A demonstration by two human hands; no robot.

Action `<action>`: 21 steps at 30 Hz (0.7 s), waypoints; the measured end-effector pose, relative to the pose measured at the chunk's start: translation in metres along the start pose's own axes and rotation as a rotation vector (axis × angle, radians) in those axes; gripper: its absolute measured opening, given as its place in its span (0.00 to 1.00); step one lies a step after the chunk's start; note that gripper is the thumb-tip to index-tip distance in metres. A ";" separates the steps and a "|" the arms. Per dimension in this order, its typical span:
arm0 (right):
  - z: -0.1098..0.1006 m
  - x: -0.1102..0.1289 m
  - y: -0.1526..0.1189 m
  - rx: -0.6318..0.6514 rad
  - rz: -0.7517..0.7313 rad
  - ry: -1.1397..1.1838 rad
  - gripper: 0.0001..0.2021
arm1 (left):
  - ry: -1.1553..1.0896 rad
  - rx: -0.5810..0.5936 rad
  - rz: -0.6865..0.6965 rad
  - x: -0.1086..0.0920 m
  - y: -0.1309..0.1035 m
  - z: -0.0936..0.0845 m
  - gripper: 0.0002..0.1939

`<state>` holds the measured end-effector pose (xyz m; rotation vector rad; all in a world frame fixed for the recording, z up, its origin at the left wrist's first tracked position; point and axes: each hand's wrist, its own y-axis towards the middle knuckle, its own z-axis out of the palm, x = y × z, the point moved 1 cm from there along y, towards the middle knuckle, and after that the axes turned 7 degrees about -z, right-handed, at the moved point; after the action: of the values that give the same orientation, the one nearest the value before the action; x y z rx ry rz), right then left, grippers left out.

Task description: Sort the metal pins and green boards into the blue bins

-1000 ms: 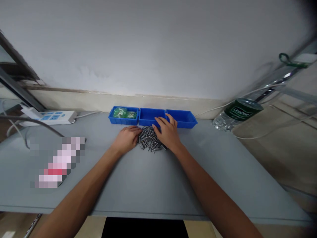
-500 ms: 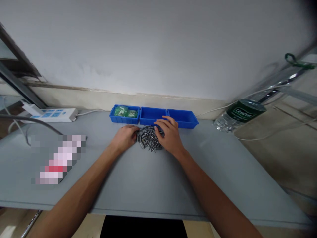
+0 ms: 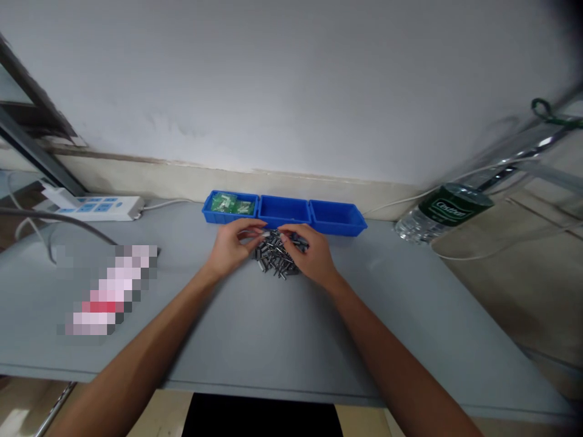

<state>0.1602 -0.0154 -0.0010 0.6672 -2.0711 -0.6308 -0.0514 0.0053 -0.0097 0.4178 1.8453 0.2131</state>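
A heap of small grey metal pins and cylinders (image 3: 274,258) lies on the table between my hands. My left hand (image 3: 231,246) is at the heap's upper left, its thumb and fingertips closing around a small light-grey metal piece (image 3: 266,233). From the right, my right hand (image 3: 312,249) reaches over the heap with thumb and forefinger drawn together near that same piece. Whatever sits between the right fingertips is too small to make out. The two hands' fingertips are a short gap apart, just in front of the middle blue bin (image 3: 285,208).
Left of the middle bin, a blue bin (image 3: 207,216) holds green-and-white packets (image 3: 225,203); another blue bin (image 3: 339,227) adjoins it on the right. A power strip (image 3: 109,208), a pixelated object (image 3: 113,291) and a water bottle (image 3: 449,209) are on the grey table (image 3: 273,340).
My left hand has lifted slightly off the heap's side and moved its fingertips toward the right hand. My right hand's raised fingers have lowered and drawn in toward its thumb.
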 end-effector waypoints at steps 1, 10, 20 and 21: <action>0.001 0.001 0.000 0.020 0.047 0.086 0.11 | -0.063 0.000 -0.025 -0.002 0.000 0.002 0.15; 0.016 -0.009 -0.002 0.078 0.309 0.603 0.13 | -0.191 0.025 -0.040 -0.010 -0.005 0.011 0.15; 0.001 -0.018 0.001 -0.104 -0.009 -0.341 0.19 | 0.659 0.135 0.131 0.015 0.000 -0.013 0.19; 0.001 -0.020 0.000 -0.086 -0.021 -0.411 0.21 | 0.699 0.167 0.140 0.017 0.000 -0.014 0.20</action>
<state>0.1693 -0.0020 -0.0126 0.5432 -2.3969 -0.9255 -0.0690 0.0128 -0.0206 0.6452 2.5320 0.3304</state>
